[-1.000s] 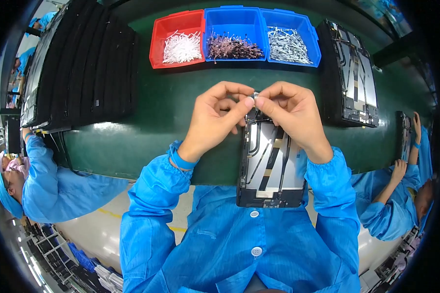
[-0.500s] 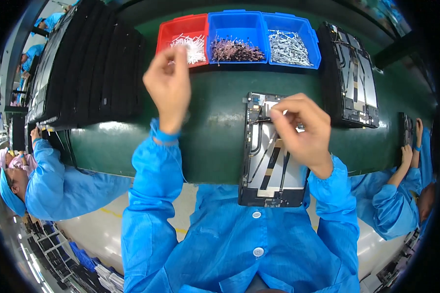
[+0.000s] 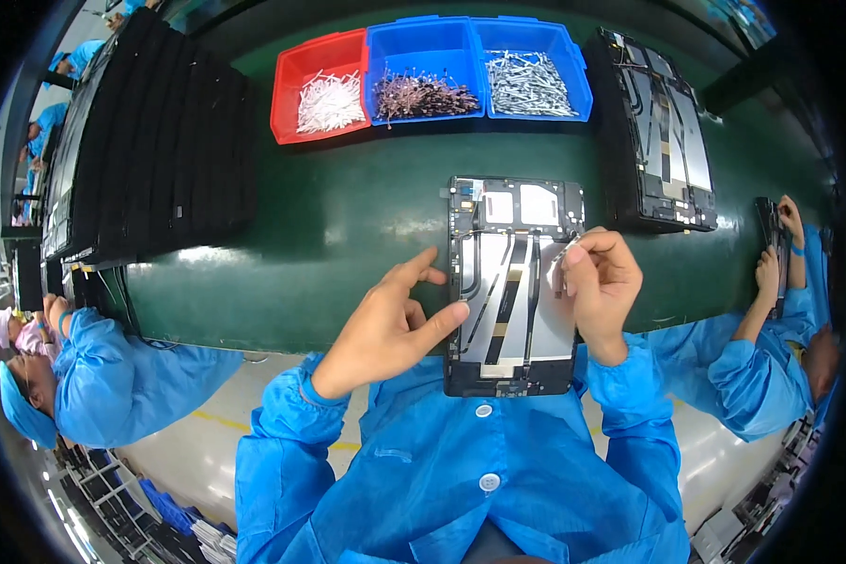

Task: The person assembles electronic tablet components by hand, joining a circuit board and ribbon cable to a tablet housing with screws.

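An opened tablet (image 3: pixel 559 324) lies in front of me, its silver inner plate, black ribbon cables and dark frame exposed. My left hand (image 3: pixel 390 324) is at its left side, fingers spread and holding nothing; the thumb reaches the left edge. Over the tablet's upper right edge, my right hand (image 3: pixel 602 287) pinches a thin, pale, short cable-like strip (image 3: pixel 562 258). Its exact kind is too small to make out. Two white rectangular patches show near the tablet's top.
Beyond the tablet stand a red bin (image 3: pixel 296 94) of white pieces, a blue bin (image 3: pixel 423 42) of brownish leads and another blue bin (image 3: pixel 522 38) of silvery pieces. Tall black stack (image 3: pixel 160 141) left; opened tablets (image 3: pixel 663 132) stacked right. Co-workers (image 3: pixel 132 367) sit on both sides.
My left hand has come down from the red bin to the tablet's left side, its fingers spreading. My right hand has moved down to the tablet's right edge, uncovering the upper part.
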